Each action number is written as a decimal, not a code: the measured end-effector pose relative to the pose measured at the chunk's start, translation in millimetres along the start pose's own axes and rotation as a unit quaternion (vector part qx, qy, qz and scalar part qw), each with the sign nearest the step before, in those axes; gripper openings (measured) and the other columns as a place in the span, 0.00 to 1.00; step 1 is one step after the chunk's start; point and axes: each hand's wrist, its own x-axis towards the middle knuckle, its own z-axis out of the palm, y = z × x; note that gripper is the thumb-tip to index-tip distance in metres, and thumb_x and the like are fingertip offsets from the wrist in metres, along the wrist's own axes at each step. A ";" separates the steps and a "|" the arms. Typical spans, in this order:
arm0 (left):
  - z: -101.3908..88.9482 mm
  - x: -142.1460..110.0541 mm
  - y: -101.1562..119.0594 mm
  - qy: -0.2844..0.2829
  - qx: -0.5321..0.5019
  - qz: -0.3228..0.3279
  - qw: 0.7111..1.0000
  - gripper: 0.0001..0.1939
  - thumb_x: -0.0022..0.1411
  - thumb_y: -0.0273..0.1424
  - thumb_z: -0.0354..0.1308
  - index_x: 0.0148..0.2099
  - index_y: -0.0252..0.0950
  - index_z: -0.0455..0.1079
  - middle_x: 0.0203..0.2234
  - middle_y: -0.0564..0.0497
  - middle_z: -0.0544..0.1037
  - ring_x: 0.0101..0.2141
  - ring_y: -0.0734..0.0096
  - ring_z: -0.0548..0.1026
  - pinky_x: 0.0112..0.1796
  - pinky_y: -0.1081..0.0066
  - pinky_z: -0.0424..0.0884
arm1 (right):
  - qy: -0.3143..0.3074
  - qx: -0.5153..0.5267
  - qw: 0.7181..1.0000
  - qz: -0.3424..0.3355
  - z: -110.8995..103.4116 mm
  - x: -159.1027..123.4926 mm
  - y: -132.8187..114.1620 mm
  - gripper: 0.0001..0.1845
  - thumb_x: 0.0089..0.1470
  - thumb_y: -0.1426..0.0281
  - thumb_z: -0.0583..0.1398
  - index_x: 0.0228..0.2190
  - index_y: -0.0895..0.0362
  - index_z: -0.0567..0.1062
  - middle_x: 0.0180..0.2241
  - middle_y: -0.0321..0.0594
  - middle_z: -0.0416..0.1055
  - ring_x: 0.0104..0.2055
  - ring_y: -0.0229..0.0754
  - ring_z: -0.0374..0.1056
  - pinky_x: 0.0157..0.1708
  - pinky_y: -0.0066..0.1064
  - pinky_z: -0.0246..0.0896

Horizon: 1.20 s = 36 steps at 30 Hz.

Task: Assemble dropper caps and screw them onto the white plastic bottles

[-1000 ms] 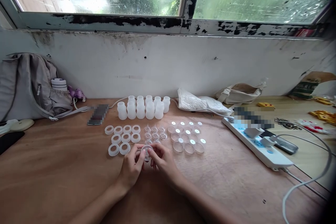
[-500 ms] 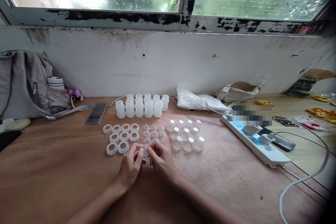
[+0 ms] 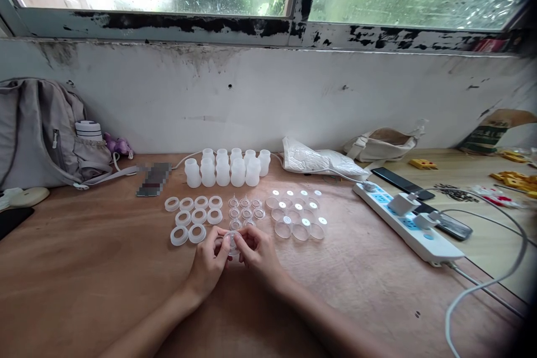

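Between them, my left hand (image 3: pixel 210 256) and my right hand (image 3: pixel 257 249) grip a clear round plastic piece (image 3: pixel 233 250), thumbs on its face and fingers curled around and behind it. It looks like a bottle collar with a nipple part in it, but the fingers hide much of it. Just beyond my hands lie several small clear silicone nipples (image 3: pixel 246 214) in rows. Left of those are several translucent screw rings (image 3: pixel 197 233). To the right sit several clear domed caps (image 3: pixel 301 230), each near or under a small white disc (image 3: pixel 298 206).
Several frosted small bottles (image 3: pixel 222 172) stand in two rows by the wall. A white power strip (image 3: pixel 406 224) with plugs and cables lies on the right, near phones (image 3: pixel 403 183). A grey backpack (image 3: pixel 37 134) is at the left, a white plastic package (image 3: pixel 319 161) at the back.
Both hands keep the same grip on the clear round piece, with only a very slight shift of thumbs and fingers. The view has tilted a little; the laid-out parts have not moved.
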 end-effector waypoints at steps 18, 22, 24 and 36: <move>-0.8 0.8 0.0 -0.004 -0.064 -0.010 0.998 0.10 0.60 0.37 0.44 0.36 0.36 0.60 0.18 0.58 0.66 0.16 0.79 0.65 0.19 0.78 0.63 | -0.038 0.025 0.999 0.002 -8.4 2.7 -2.9 0.14 0.53 0.61 0.51 0.31 0.58 0.69 0.18 0.32 0.62 0.17 0.31 0.59 0.16 0.22 0.55; -2.5 6.8 -5.1 -0.020 -0.155 -0.038 0.987 0.12 0.60 0.39 0.43 0.41 0.37 0.58 0.20 0.58 0.66 0.15 0.81 0.64 0.17 0.79 0.60 | -0.036 0.002 0.999 -0.003 -14.9 7.6 -1.8 0.14 0.54 0.62 0.51 0.38 0.57 0.69 0.23 0.34 0.62 0.20 0.32 0.59 0.18 0.23 0.55; -3.2 9.8 -9.1 -0.049 -0.198 -0.052 0.978 0.13 0.60 0.40 0.43 0.44 0.39 0.56 0.21 0.58 0.65 0.13 0.82 0.63 0.14 0.80 0.57 | -0.034 -0.043 0.998 -0.031 -15.3 8.5 -2.0 0.12 0.52 0.64 0.53 0.37 0.56 0.69 0.28 0.36 0.64 0.25 0.33 0.61 0.22 0.24 0.58; -5.4 9.5 -12.9 -0.136 -0.238 -0.064 0.960 0.21 0.57 0.48 0.41 0.45 0.38 0.54 0.19 0.59 0.61 0.11 0.85 0.54 0.13 0.81 0.47 | -0.050 -0.216 0.965 -0.141 -12.6 3.0 -5.6 0.06 0.52 0.69 0.54 0.34 0.55 0.67 0.33 0.40 0.63 0.30 0.37 0.60 0.31 0.29 0.58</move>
